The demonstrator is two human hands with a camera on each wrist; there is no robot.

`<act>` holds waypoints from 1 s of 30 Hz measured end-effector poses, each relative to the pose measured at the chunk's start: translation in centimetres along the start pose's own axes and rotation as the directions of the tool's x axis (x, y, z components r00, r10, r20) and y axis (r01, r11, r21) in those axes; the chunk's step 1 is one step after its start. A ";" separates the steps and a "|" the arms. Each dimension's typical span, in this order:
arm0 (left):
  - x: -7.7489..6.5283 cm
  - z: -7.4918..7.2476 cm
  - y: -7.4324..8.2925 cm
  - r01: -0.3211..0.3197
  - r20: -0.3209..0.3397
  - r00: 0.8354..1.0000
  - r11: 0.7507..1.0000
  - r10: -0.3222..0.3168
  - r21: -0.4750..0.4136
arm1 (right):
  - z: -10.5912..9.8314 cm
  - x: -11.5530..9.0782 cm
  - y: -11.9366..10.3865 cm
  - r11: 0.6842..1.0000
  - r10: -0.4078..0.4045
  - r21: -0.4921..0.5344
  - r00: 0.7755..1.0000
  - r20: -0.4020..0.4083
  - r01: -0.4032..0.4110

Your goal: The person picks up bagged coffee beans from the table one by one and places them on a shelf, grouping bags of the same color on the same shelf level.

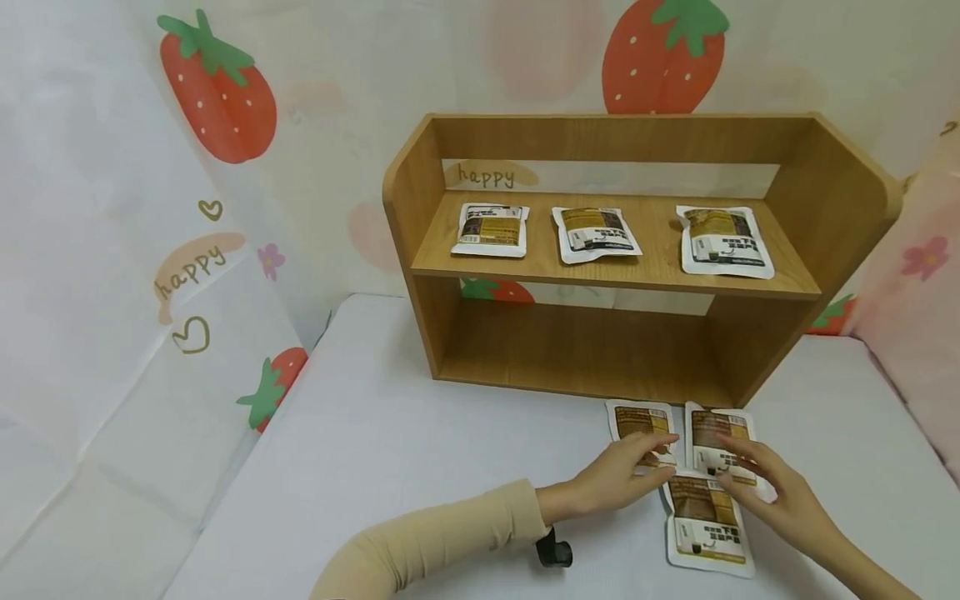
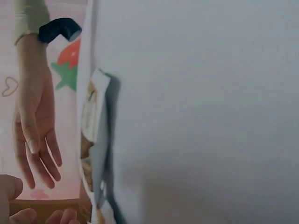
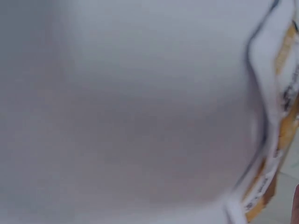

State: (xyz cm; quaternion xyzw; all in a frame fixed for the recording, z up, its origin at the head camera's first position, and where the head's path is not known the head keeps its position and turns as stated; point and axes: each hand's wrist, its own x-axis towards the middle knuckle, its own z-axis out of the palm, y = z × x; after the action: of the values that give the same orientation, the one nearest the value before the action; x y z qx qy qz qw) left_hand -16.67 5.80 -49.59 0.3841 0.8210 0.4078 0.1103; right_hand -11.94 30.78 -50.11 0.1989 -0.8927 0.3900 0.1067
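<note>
Three flat white-edged food pouches with brown and yellow print lie on the white table in front of the shelf. My left hand (image 1: pixel 618 475) reaches in from the left, thumb and fingers apart, its fingertips overlapping the back left pouch (image 1: pixel 637 418) in the head view. Opposite it, my right hand (image 1: pixel 780 492) has its fingers over the back right pouch (image 1: pixel 708 425) and its thumb near the top of the front pouch (image 1: pixel 705 525). In the left wrist view the fingers of the right hand (image 2: pixel 35 116) hang loosely, holding nothing.
A two-tier wooden shelf (image 1: pixel 585 387) stands at the back. Its upper board carries a left pouch (image 1: pixel 491 229), a middle pouch (image 1: pixel 596 233) and a right pouch (image 1: pixel 723 240). A black wrist camera (image 1: pixel 553 552) sits below the left wrist. Strawberry-printed sheets hang behind.
</note>
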 end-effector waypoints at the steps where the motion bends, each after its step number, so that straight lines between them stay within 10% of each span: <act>1: -0.1 0.2 -0.1 -0.001 0.011 1.000 1.000 0.001 0.002 | 0.0 -0.3 0.2 1.000 0.001 -0.004 1.000 0.006 -0.001; 9: -0.7 1.3 -0.6 -0.024 0.076 0.997 0.996 0.018 0.082 | -0.1 -2.2 1.6 0.999 -0.024 0.023 0.999 0.024 0.023; 21: -1.1 1.8 -0.7 0.009 0.151 0.988 0.994 -0.026 0.110 | 0.3 -3.9 2.1 0.980 0.180 -0.099 0.980 0.079 -0.172; 30: -0.9 2.5 -0.9 0.046 0.122 0.991 0.998 -0.050 0.035 | 0.7 -4.0 2.2 0.995 0.101 0.010 0.992 0.073 -0.102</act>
State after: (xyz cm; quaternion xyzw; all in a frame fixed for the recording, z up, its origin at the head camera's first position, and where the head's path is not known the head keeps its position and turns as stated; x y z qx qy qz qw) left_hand -15.32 6.31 -52.04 0.3902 0.8282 0.3673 0.1640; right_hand -9.35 32.75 -53.42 0.1681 -0.9022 0.3937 0.0530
